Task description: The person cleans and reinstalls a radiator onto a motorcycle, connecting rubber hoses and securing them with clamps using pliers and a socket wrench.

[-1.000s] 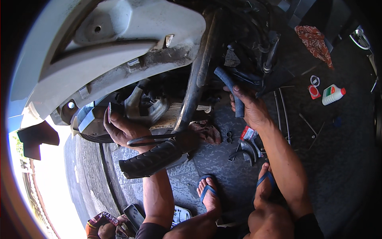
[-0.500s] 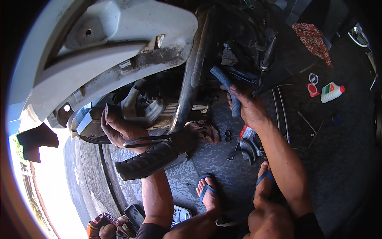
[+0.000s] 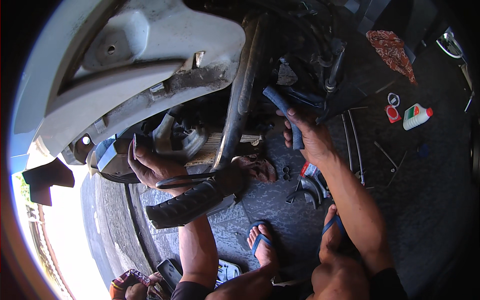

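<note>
I crouch beside a motor scooter with its white body panel [image 3: 150,60] overhead. My left hand [image 3: 150,167] presses against the dark engine parts [image 3: 185,137] under the panel, just above a black ribbed footrest [image 3: 192,202]. My right hand [image 3: 307,137] is closed around a dark blue rubber hose [image 3: 282,107] that runs up toward the engine. A dark metal frame tube [image 3: 240,105] stands between my hands.
On the dark floor to the right lie a small white bottle with a red cap [image 3: 416,116], a red-and-white lid [image 3: 392,112], thin metal rods [image 3: 352,142], pliers [image 3: 307,187] and a patterned cloth [image 3: 392,50]. My feet in blue sandals [image 3: 262,242] rest below.
The view has shifted slightly. My right hand has moved the hose a little upward and leftward toward the engine. My left hand stays on the engine parts.
</note>
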Demonstrator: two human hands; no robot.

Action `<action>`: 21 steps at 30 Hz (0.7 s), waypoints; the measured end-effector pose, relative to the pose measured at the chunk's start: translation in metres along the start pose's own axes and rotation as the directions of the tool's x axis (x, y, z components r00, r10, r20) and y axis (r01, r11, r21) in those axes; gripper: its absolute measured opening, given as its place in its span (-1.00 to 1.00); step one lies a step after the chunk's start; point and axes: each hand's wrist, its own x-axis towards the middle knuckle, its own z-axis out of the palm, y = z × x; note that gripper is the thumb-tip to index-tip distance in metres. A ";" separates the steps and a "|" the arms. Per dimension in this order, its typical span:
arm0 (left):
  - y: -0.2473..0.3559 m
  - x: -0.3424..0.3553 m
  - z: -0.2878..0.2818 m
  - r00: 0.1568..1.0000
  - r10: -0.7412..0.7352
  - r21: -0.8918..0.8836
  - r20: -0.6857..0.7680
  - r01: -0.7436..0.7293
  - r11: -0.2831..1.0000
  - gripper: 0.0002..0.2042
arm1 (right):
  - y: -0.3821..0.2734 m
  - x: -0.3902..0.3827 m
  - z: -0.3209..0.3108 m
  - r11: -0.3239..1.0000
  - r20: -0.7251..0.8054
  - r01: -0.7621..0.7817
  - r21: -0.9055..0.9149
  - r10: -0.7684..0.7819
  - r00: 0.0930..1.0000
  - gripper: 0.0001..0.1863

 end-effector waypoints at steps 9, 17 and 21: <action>0.015 -0.001 0.001 0.999 0.008 0.125 0.039 -0.013 0.992 -0.45 | -0.004 -0.002 0.005 0.999 -0.038 0.002 -0.039 -0.004 0.999 -0.53; -0.007 0.006 -0.005 0.990 0.135 0.180 0.042 -0.140 0.974 -0.49 | -0.005 -0.001 0.004 0.997 -0.006 -0.046 -0.054 0.046 0.999 -0.53; -0.003 0.005 -0.005 0.996 0.076 0.145 0.036 -0.081 0.986 -0.50 | -0.004 0.001 0.003 0.997 -0.014 -0.035 -0.076 0.034 0.999 -0.53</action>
